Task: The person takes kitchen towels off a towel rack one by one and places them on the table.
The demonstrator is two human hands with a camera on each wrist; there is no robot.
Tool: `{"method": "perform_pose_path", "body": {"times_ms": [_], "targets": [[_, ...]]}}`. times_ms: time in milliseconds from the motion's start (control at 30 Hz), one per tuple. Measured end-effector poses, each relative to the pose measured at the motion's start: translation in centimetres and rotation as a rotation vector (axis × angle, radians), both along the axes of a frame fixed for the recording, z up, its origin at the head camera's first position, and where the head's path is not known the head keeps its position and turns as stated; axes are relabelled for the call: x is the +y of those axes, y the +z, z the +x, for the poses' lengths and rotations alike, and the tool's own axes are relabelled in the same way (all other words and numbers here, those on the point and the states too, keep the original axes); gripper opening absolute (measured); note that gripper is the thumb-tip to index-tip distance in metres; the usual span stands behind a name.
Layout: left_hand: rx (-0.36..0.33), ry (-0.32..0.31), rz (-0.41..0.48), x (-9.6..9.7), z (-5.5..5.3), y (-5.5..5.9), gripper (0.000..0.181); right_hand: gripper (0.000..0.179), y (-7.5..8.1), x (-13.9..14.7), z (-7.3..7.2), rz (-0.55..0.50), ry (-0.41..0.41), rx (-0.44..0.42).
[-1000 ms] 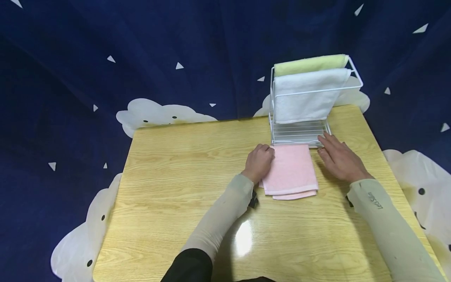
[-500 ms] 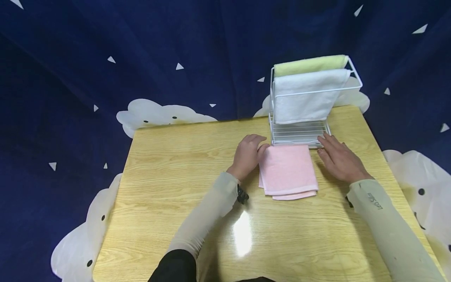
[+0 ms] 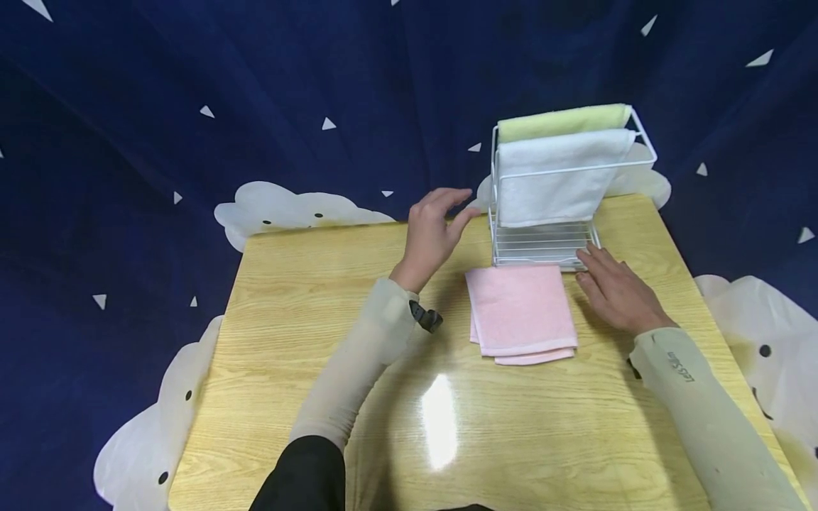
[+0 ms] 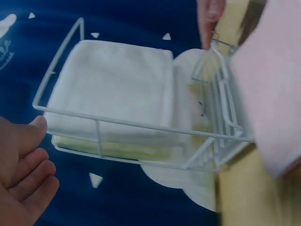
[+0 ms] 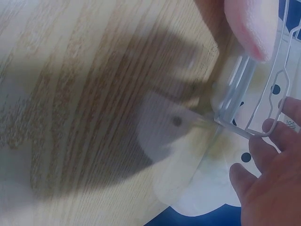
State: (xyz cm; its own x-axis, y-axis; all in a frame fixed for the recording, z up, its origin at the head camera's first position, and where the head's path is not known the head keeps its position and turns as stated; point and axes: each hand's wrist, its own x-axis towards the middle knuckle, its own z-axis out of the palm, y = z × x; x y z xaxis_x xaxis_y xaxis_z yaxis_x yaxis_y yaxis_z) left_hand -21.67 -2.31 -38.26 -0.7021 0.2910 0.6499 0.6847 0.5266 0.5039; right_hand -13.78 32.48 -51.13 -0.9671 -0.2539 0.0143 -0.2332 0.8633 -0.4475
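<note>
A white wire rack [image 3: 644,136] stands at the back right of the table. Over its upper bars hang a white towel [image 3: 556,199] and, behind it, a yellow-green towel [image 3: 562,122]. A folded pink towel [image 3: 524,312] meets the rack's front lower edge. Beside the rack's upper left, my left hand [image 3: 429,238] is raised with fingers and thumb spread, holding nothing. The left wrist view puts that thumb [image 4: 40,125] right at the wire frame's corner. My right hand [image 3: 620,294] rests its extended fingers on the rack's lower right front corner, as the right wrist view shows too.
The wooden table [image 3: 319,319] extends left and forward of the rack. A dark blue curtain [image 3: 358,85] with white triangles and clouds hangs behind the table and at both sides.
My left hand has let go of the pink towel's left edge and moved up and back toward the rack's upper left. The right hand has stayed at the rack's corner.
</note>
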Motion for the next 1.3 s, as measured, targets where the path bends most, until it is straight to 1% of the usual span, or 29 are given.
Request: {"method": "perform_pose_path", "body": {"times_ms": [100,233,333,467,600,700,867,933,1000,1167,1233,1300], "targets": [[0.010,-0.028,0.010,0.4,-0.3,1.2,0.030,0.060,0.0,0.1,0.1,0.004,-0.006,0.002],[0.045,-0.053,-0.002,1.3,-0.7,2.5,0.033,0.060,0.0,0.1,0.2,0.003,-0.010,-0.007],[0.055,-0.059,-0.008,1.9,-1.2,3.6,0.032,0.060,-0.2,0.1,0.2,0.002,-0.008,-0.011],[0.052,-0.062,-0.009,2.8,-1.9,5.2,0.029,0.060,-0.2,0.2,0.2,0.009,-0.011,-0.003],[0.058,-0.063,-0.026,3.7,-2.6,6.3,0.029,0.060,-0.2,0.2,0.2,0.011,-0.012,0.007],[0.048,-0.061,-0.062,4.5,-3.0,6.8,0.030,0.060,-0.2,0.3,0.2,0.008,-0.013,0.017],[0.009,-0.056,-0.167,5.7,-3.6,7.2,0.031,0.060,-0.1,0.2,0.2,0.003,-0.014,0.028],[0.003,-0.050,-0.205,6.1,-3.8,7.3,0.030,0.060,-0.1,0.1,0.2,0.001,-0.014,0.024],[0.012,-0.047,-0.249,6.5,-4.2,7.4,0.031,0.060,0.0,0.1,0.2,0.001,-0.014,0.020],[0.030,-0.080,-0.386,7.5,-4.9,7.7,0.033,0.060,0.0,0.1,0.2,0.001,-0.016,0.017],[0.020,-0.090,-0.419,7.7,-5.1,7.7,0.033,0.061,0.0,0.1,0.2,-0.002,-0.015,0.015],[0.003,-0.090,-0.430,7.9,-5.2,7.8,0.033,0.061,-0.1,0.1,0.2,-0.004,-0.014,0.014]]}}
